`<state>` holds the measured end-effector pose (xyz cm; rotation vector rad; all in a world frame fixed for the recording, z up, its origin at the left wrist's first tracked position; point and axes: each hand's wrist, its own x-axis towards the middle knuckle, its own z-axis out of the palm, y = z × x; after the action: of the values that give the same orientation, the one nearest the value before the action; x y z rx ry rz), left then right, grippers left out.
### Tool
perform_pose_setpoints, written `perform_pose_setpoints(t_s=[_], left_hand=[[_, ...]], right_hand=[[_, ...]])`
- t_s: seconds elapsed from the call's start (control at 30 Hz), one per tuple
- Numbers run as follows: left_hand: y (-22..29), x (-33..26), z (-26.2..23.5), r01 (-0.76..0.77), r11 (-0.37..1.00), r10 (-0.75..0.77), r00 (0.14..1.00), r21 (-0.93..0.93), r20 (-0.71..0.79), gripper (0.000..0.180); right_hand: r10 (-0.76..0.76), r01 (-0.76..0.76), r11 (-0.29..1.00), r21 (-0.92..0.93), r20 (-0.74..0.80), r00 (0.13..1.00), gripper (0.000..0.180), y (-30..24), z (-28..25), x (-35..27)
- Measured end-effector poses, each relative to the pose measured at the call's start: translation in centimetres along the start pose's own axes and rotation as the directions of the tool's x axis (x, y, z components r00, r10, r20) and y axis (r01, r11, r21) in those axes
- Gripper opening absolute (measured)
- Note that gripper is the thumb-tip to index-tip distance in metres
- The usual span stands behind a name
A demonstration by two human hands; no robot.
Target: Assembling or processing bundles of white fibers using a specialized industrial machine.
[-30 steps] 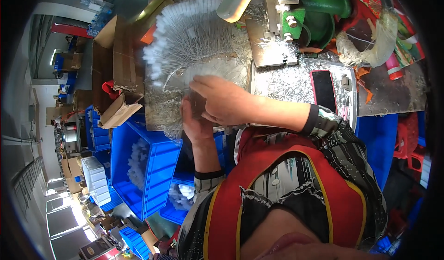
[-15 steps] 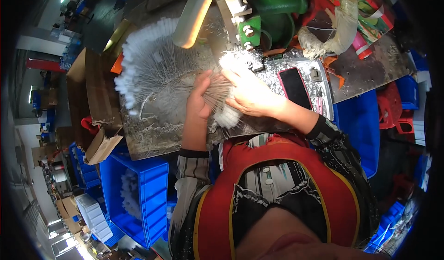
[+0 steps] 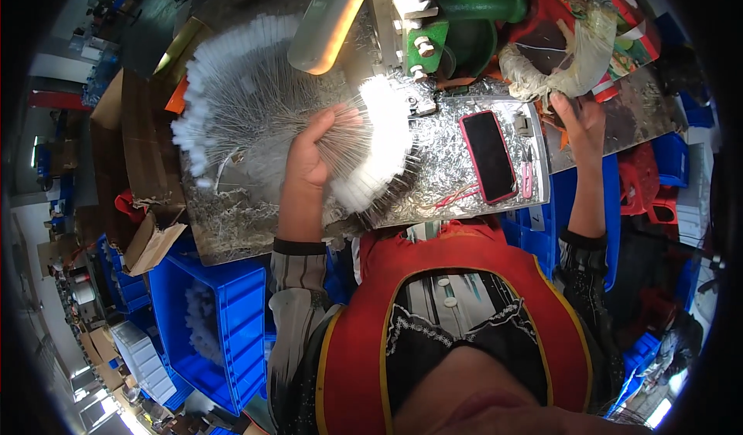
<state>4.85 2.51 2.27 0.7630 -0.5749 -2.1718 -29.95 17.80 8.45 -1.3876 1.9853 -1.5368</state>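
My left hand point(image 3: 309, 152) is closed around the thin metal stems of a bundle of wire brushes point(image 3: 346, 145). Their white bristle heads fan out to the right under the bright lamp, glaring white. Further left, a large pile of similar wire brushes point(image 3: 248, 87) lies on the worktable, white tips pointing outward. At the right, my right hand point(image 3: 580, 121) has its thumb and curled fingers at the lower edge of a curved handle wrapped in pale film point(image 3: 576, 71). Part of that grip is hidden. The handle is beside a green machine point(image 3: 472, 1).
A long lamp point(image 3: 329, 25) hangs over the table. On the foil-covered tray point(image 3: 433, 164) lie a red-edged phone point(image 3: 487, 156) and a small pink-handled cutter point(image 3: 527, 176). A cardboard box point(image 3: 151, 148) stands at the left; blue bins point(image 3: 240, 319) stand below the table's edge.
My right hand has left the brush bundle and moved right to the wrapped handle. The bundle in my left hand now shows more of its white heads; my left hand shifted slightly left.
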Motion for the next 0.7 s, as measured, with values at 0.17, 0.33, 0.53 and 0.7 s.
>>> perform_pose_setpoints(t_s=[0.17,0.33,0.53,0.7], left_hand=[[0.4,1.9,-0.3,0.058,0.998,-0.059,0.997,0.025,0.043,0.027],[1.1,3.0,-0.2,0.093,0.995,-0.095,0.992,0.027,0.087,0.026],[1.8,3.6,0.2,0.086,0.989,-0.091,0.995,0.122,0.035,0.025],[1.7,4.4,0.2,0.059,0.981,-0.065,0.998,0.186,0.024,0.025]], right_hand=[[-0.016,0.031,0.907,0.419,-0.038,0.999,0.011,0.9,2.4,2.4],[0.113,-0.086,0.843,0.531,-0.018,0.993,0.011,1.2,1.7,3.8],[0.116,-0.127,0.859,0.495,0.053,0.992,0.023,-3.9,-0.1,5.4],[0.124,-0.141,0.829,0.542,0.068,0.990,0.024,-2.6,0.3,4.9]])
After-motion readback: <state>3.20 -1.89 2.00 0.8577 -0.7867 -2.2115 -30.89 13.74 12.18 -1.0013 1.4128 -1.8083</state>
